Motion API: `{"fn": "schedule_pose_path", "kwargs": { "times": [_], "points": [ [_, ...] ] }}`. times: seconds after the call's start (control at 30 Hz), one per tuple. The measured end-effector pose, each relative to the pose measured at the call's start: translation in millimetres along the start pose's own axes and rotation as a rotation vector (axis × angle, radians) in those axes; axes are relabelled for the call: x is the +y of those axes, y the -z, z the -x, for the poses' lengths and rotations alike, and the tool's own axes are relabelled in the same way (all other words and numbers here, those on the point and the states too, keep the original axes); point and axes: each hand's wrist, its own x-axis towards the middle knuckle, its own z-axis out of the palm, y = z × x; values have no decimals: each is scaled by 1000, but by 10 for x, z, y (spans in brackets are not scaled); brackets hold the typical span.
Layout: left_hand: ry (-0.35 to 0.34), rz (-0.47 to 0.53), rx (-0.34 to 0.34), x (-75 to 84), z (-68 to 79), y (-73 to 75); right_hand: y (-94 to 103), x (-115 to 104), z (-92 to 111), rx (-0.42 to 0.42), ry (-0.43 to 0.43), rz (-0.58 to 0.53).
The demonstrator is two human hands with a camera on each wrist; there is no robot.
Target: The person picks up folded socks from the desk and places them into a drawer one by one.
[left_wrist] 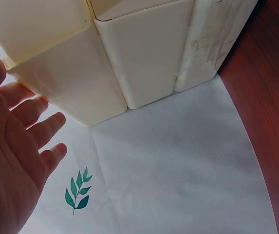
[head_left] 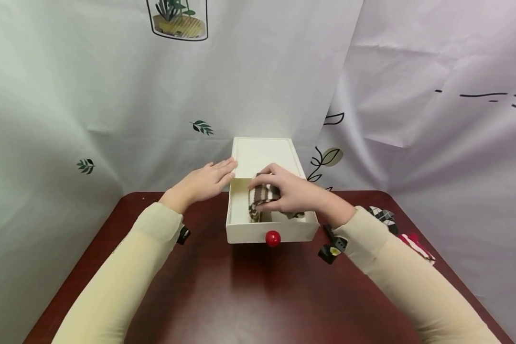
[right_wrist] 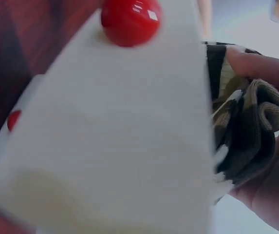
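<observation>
A white drawer unit [head_left: 263, 150] stands at the back of the table, its top drawer [head_left: 245, 233] pulled out by a red knob [head_left: 273, 238]. My right hand [head_left: 293, 192] reaches into that drawer and grips a folded brown, black and cream striped sock bundle [head_left: 263, 195] between thumb and fingers. In the right wrist view, the folded knit sock [right_wrist: 251, 129] shows behind the drawer front [right_wrist: 124, 122]. With fingers straight, my left hand [head_left: 203, 182] is at the unit's left top edge; the left wrist view shows its fingertips [left_wrist: 57, 121] beside the unit's side wall.
On the table's right side lie a grey-and-black argyle sock [head_left: 381, 216] and a red-and-white sock [head_left: 416, 247]. A lower drawer's red knob [right_wrist: 13, 120] appears in the right wrist view. White printed cloth [head_left: 155, 105] hangs close behind the unit.
</observation>
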Motion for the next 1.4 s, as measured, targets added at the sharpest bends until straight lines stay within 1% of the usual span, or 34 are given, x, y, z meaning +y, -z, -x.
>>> {"fn": "schedule_pose_path", "kwargs": {
  "times": [0.1,0.17,0.3,0.43,0.53,0.6,0.63,0.7,0.77,0.83,0.9,0.97,1.03,1.1,1.2,1.3,1.4],
  "points": [
    [1,5,0,-5,13,-27,-153,-32,-112,-30,14,18],
    [-3,6,-2,-7,18,-39,-248,-51,-178,-51,5,31],
    [-7,10,7,-2,21,-31,-380,-69,-280,-103,-63,77],
    [-4,13,8,-3,29,-10,-439,-59,-337,-139,-126,105],
    [-2,17,13,-9,32,-13,-444,-53,-335,-174,-136,103],
    [-4,17,15,-14,33,-19,-424,-61,-309,-180,-127,87],
    [-6,22,16,-15,32,-23,-412,-64,-290,-170,-118,87],
    [-12,18,18,-19,22,-33,-378,-75,-238,-122,-88,96],
    [-16,21,18,-17,18,-30,-346,-83,-186,-62,-39,115],
    [-14,28,19,-13,18,-20,-326,-87,-138,-32,11,146],
    [-9,31,20,-11,22,-10,-325,-89,-103,-57,53,161],
    [-7,30,18,-6,19,3,-337,-84,-77,-119,53,170],
    [-8,27,19,-2,13,5,-361,-76,-62,-185,25,159],
    [-13,23,20,0,5,1,-377,-77,-55,-243,-21,144],
    [-15,25,25,4,0,-5,-389,-77,-54,-292,-75,115],
    [-18,22,26,-4,4,-10,-373,-72,-49,-297,-76,86],
    [-14,24,24,-11,13,-8,-307,-53,-23,-235,-56,51]
  ]
}}
